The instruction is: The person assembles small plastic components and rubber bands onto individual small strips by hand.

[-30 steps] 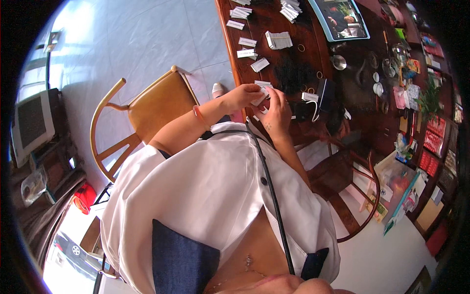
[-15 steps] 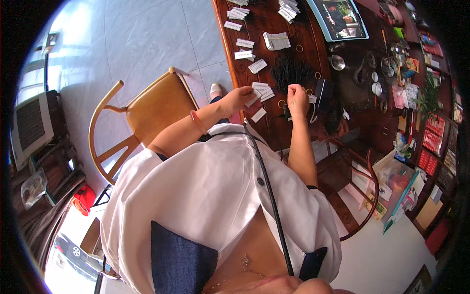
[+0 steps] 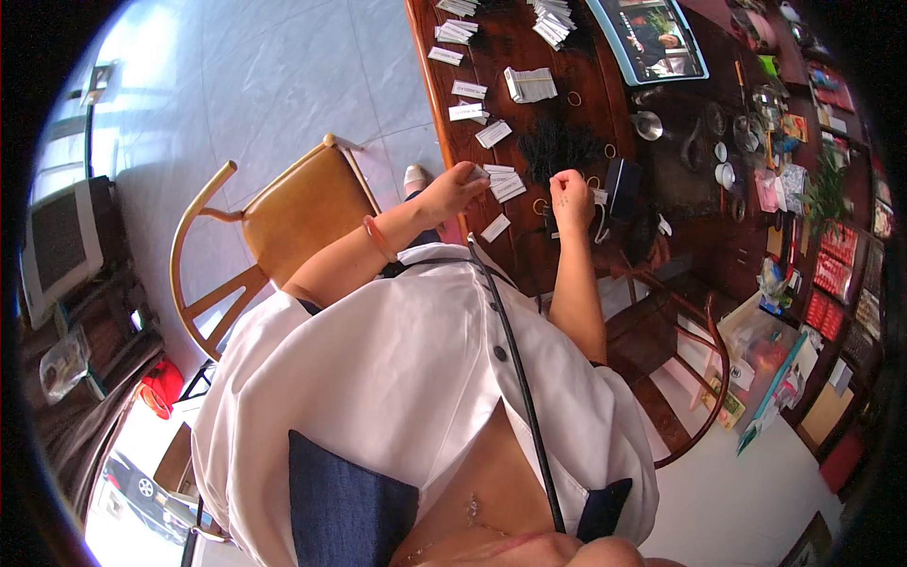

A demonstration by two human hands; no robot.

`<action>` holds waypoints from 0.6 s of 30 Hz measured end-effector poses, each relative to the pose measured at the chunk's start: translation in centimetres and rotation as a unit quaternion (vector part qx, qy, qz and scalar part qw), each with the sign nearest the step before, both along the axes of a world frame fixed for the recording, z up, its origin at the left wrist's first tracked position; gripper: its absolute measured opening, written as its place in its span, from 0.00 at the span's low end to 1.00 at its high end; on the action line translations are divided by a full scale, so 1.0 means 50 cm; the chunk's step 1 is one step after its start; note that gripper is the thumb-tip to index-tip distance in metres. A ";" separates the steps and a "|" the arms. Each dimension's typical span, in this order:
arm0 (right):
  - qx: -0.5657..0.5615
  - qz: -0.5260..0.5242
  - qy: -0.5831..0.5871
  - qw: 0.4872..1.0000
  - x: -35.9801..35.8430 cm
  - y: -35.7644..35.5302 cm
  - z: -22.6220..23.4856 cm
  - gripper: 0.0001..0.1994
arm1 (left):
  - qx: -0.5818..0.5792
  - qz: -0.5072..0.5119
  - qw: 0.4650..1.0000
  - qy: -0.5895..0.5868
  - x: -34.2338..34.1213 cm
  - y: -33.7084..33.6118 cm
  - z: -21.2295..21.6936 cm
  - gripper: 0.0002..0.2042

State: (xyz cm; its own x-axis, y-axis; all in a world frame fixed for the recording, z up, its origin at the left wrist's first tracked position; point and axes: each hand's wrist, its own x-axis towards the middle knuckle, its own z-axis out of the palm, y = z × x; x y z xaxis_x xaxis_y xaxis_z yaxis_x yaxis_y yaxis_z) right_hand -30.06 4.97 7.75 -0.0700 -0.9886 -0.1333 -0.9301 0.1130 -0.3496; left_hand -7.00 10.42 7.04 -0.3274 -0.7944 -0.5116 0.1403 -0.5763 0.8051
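My left hand (image 3: 455,196), with a reddish bangle (image 3: 378,236) on its wrist, pinches a small white tag (image 3: 479,174) at the table's near left edge. To the right, my right hand (image 3: 573,202) is closed in a pinch, and whatever lies between its fingertips is too small to make out. Just beyond both hands sits a bunch of black strings (image 3: 556,146). Overlapping white tags (image 3: 506,183) lie beside my left hand, with a single tag (image 3: 494,227) nearer to me.
More tags in groups (image 3: 456,32) line the left side of the wooden table (image 3: 501,66). A banded stack (image 3: 531,85) of white tags, a tablet (image 3: 652,42), a dark box (image 3: 623,187) and yellowish rings (image 3: 574,98) are farther on. Chairs (image 3: 307,203) stand either side.
The tag in my left hand has tilted, going from face-on to nearly edge-on, as that hand turned and moved slightly left. My right hand shifted a little left and nearer.
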 end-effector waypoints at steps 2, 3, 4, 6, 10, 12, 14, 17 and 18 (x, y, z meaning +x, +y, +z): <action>0.003 -0.010 -0.072 0.997 -0.018 0.016 0.012 0.08 | -0.014 0.007 0.999 -0.032 0.002 -0.007 0.032 0.11; 0.006 -0.017 -0.142 0.990 -0.022 0.025 0.020 0.08 | -0.016 0.006 0.999 -0.032 0.002 -0.011 0.025 0.11; 0.010 -0.025 -0.182 0.983 -0.027 0.035 0.029 0.08 | -0.034 -0.007 0.997 -0.073 0.002 -0.019 0.009 0.13; 0.035 -0.018 -0.227 0.973 0.000 0.055 0.093 0.08 | -0.052 -0.014 0.992 -0.116 0.005 -0.022 -0.012 0.15; 0.039 0.041 -0.269 0.961 0.019 0.095 0.148 0.09 | -0.051 0.038 0.998 -0.026 -0.004 -0.029 -0.016 0.16; 0.023 0.098 -0.247 0.964 0.029 0.104 0.165 0.09 | -0.048 0.051 0.998 0.006 -0.006 -0.034 -0.003 0.15; 0.020 0.112 -0.243 0.963 0.042 0.110 0.190 0.09 | -0.058 0.063 0.995 0.051 -0.005 -0.038 0.015 0.14; 0.017 0.125 -0.233 0.964 0.043 0.115 0.196 0.08 | -0.045 0.044 0.998 -0.026 0.001 -0.039 0.050 0.13; 0.010 0.128 -0.235 0.963 0.042 0.115 0.194 0.08 | -0.048 0.043 0.998 -0.024 0.005 -0.039 0.054 0.13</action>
State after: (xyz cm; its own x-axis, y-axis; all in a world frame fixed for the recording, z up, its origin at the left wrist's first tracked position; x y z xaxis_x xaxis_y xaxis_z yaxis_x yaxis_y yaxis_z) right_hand -27.98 10.72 17.45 0.2488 -0.9622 -0.1108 -0.6673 -0.0874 -0.7396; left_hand -6.73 8.47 9.75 -0.2329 -0.8644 -0.4456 0.1458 -0.4841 0.8628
